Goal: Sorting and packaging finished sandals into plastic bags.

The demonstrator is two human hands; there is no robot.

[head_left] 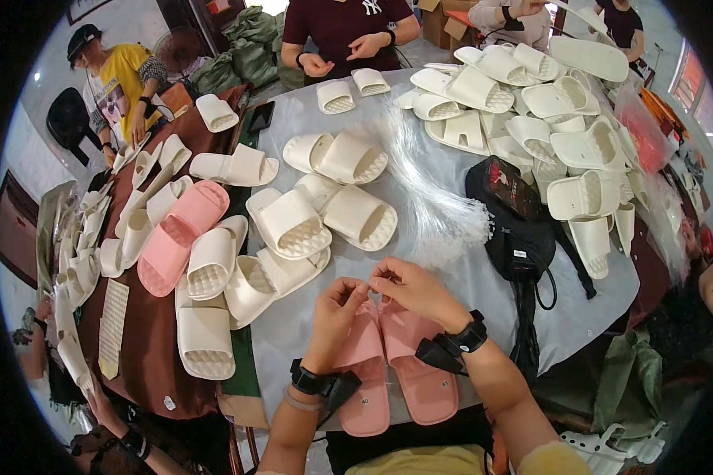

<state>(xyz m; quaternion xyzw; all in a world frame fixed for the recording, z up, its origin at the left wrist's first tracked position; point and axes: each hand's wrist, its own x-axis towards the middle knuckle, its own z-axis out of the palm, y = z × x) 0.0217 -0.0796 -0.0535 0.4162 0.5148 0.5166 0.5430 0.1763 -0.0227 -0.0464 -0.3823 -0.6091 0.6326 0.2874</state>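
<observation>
Head view: a bundle of clear, glossy plastic strands [428, 174] lies across a table under grey sheeting [491, 293], and everything else can be placed from it. On its near side, a matched pair of pink moulded-foam slippers [404, 348] lies at the table's edge, soles down, side by side, heels toward the person. Over the toe ends, the left hand [337, 305] presses thumb and forefinger together, and the right hand [416, 289] does likewise, the two sets of fingertips almost meeting. Whether a strand runs between them is too fine to tell.

The pairing of these two looks done; no finished tie can be made out, so the work at the toes seems partway.

Left of the bundle, cream-white foam slippers with broad straps [289, 222] lie in twos and overlapping groups, and farther left sits another pink foam slipper [184, 237]. Right of the bundle is a black fabric bag [519, 249], with a heaped pile of cream-white slippers [582, 150] beyond it. Whether any of these are fastened does not show, so how much is left cannot be judged. Beyond the bundle stands a co-worker in a maroon top [352, 36].
</observation>
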